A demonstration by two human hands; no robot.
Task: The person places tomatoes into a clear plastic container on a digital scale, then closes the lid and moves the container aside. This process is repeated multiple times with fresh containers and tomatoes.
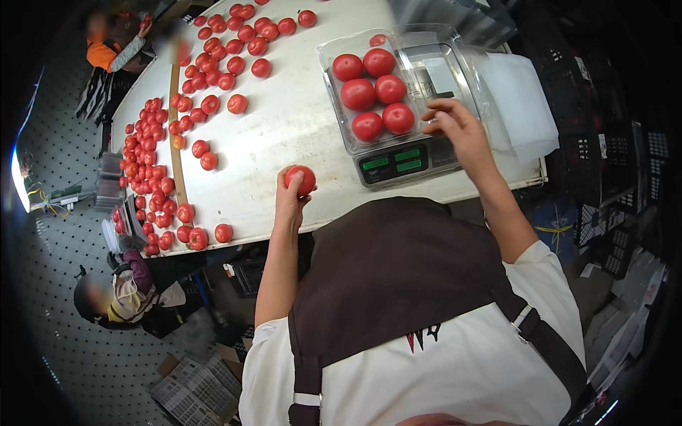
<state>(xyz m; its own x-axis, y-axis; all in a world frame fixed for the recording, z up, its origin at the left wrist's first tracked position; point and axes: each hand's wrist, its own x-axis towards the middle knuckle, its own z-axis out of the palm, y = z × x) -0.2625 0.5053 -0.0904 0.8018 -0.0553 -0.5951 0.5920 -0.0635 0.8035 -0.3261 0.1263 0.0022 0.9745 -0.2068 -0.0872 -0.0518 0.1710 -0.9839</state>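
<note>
My left hand [289, 198] grips a red tomato [305, 180] above the near part of the white table [277, 144]. A clear plastic clamshell box [337, 114] rests on a digital scale [397, 164] with a green display. Several large tomatoes [357, 95] sit in its tray in two columns, and its clear lid [453, 48] lies folded back to the right. My right hand [461, 130] is bent beside the box's right edge, over the scale. Its fingers are apart with no object visible in them; whether the fingertips touch the plastic I cannot tell.
Loose tomatoes [212, 77] spread over the table's left half, on both sides of a brown strip [176, 160]. White sheets [519, 106] lie right of the scale. Clear containers [453, 18] stand behind it. Black crates [597, 133] are stacked at right. Two people [125, 290] [109, 50] are at left.
</note>
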